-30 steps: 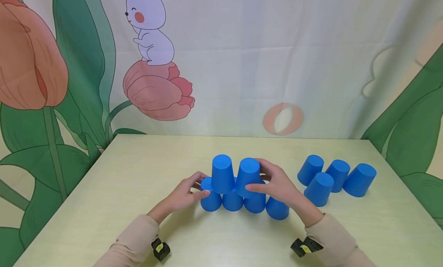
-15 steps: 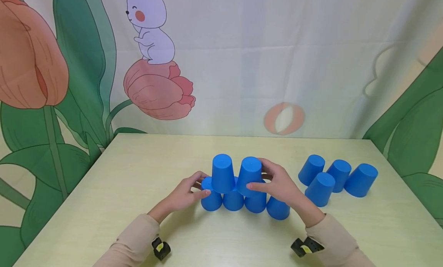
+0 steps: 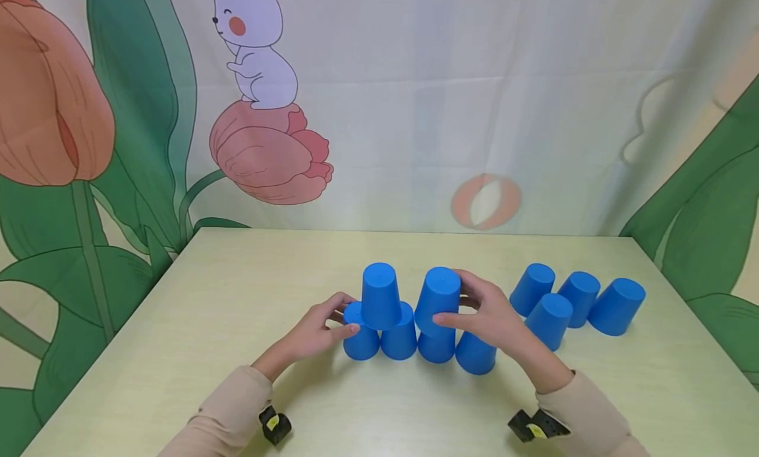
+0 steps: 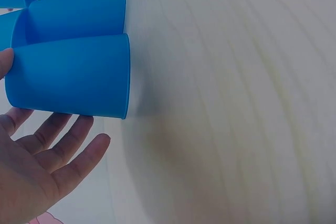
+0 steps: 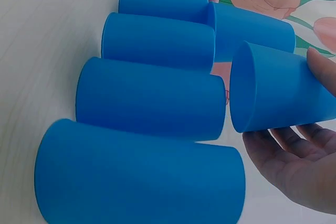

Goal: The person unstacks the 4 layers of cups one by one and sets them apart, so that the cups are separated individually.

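Cup (image 3: 437, 302) gripped by right hand (image 3: 489, 315) above blue row (image 3: 398, 338)

And the whole scene is backed by a printed curtain (image 3: 379, 114), decorated with a rabbit (image 3: 261, 55) and a large tulip (image 3: 53, 95), while below it a pale table (image 3: 284, 266) is laid out. Centre stage is taken by the row: four blue cups, all mouth down, lined up side by side between the hands. Off to the right, past the right hand, a cluster (image 3: 550, 319) of four more upturned cups is seen. Beige sleeves (image 3: 234, 401) are shown low on either side.

Now to the hands! By the left hand (image 3: 311, 332), the left end cup (image 3: 362, 345) of the row is held, thumb in front and fingers behind. By the right hand, the cup from the top line is gripped between thumb and fingers, mouth down, just above the third cup (image 3: 437, 350) along; whether its rim is touching cannot be told. Between the hands, just left of that gripped cup, an upper cup (image 3: 381, 295) is perched across the first two of the row. Smallest of all, a black camera (image 3: 275, 425) is worn at each wrist.
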Tool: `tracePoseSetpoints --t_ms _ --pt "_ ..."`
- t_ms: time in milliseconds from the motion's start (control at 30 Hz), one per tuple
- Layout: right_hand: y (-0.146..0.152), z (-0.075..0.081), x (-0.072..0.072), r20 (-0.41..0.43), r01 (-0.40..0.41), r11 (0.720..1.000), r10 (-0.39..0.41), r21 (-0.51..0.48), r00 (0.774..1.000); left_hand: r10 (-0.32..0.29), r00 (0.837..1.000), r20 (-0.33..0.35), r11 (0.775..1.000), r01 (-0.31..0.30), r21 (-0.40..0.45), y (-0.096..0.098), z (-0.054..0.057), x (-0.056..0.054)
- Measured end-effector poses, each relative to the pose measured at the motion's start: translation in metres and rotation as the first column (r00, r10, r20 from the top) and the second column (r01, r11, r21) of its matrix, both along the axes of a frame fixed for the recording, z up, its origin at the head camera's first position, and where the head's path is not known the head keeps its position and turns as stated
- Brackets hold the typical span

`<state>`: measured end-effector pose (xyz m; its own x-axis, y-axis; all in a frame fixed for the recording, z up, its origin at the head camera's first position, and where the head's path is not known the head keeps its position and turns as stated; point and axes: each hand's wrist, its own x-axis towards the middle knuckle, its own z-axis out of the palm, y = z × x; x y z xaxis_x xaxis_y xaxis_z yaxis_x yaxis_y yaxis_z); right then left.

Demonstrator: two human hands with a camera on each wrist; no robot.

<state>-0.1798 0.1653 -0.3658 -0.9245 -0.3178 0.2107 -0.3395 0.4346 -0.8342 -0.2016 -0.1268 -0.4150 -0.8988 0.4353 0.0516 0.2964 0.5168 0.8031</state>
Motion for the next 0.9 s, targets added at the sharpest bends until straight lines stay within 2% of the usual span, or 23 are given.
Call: tracePoseSetpoints --t_ms 467,667,900 --pt "0.019 0.009 0.015 0.014 0.036 0.999 -0.036 0.005 0.999 -0.002 1.000 0.000 1.000 0.002 0.008 -0.001 -0.001 0.000" --pt "0.027 0.013 0.022 0.027 0.081 0.996 -0.082 0.024 0.996 -0.002 1.000 0.002 1.000 0.002 0.008 0.000 0.000 0.000" --pt "0.036 0.010 0.025 0.017 0.123 0.991 -0.124 0.054 0.992 0.001 1.000 0.004 1.000 -0.001 0.004 0.000 0.000 0.000"
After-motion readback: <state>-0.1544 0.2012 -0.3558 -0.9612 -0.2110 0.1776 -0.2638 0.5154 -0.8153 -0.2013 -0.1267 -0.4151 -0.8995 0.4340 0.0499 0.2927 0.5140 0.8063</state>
